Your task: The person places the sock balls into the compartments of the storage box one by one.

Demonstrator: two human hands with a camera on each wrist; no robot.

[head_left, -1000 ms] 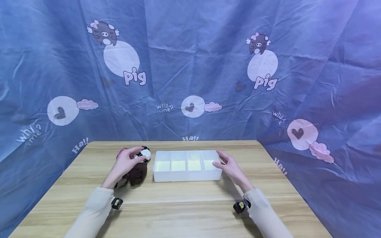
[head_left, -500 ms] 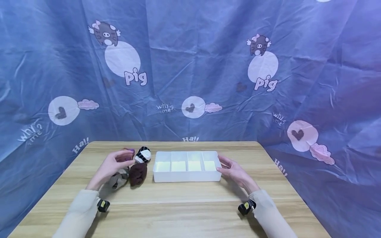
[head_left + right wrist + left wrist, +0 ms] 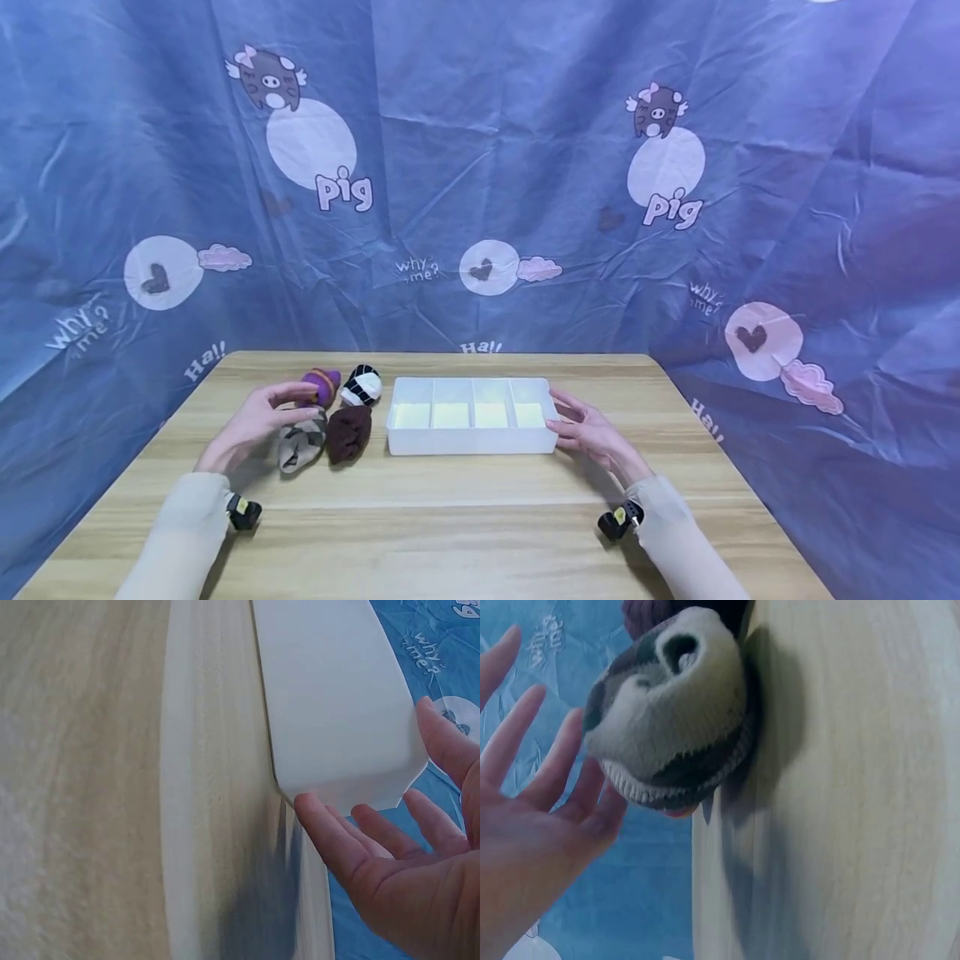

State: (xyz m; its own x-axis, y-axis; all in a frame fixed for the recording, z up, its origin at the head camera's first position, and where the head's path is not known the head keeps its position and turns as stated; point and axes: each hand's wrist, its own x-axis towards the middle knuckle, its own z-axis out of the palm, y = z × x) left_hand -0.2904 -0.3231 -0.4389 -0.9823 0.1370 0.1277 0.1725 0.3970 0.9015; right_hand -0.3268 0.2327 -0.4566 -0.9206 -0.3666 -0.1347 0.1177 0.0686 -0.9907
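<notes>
My left hand [image 3: 253, 421] hovers at the grey camouflage rolled sock [image 3: 302, 445], fingers spread and holding nothing. In the left wrist view that sock [image 3: 679, 712] shows its folded cuff opening, with the fingertips beside it. Close by lie a dark brown rolled sock [image 3: 349, 435], a purple one with orange stripes [image 3: 322, 387] and a black-and-white one [image 3: 363, 387]. A white divided box [image 3: 472, 442] stands right of the socks. At its right end is my right hand [image 3: 596, 435], fingers extended along the end wall; the right wrist view shows the fingertips right at the box [image 3: 337, 697].
The box has several compartments in a row, split by thin dividers [image 3: 471, 404]. Everything stands on a light wooden table [image 3: 450, 542]. Behind its far edge hangs a blue printed cloth [image 3: 480, 167].
My left hand has drawn back left and toward me from above the socks, uncovering the purple and grey ones. My right hand has shifted slightly outward to the box's right end wall.
</notes>
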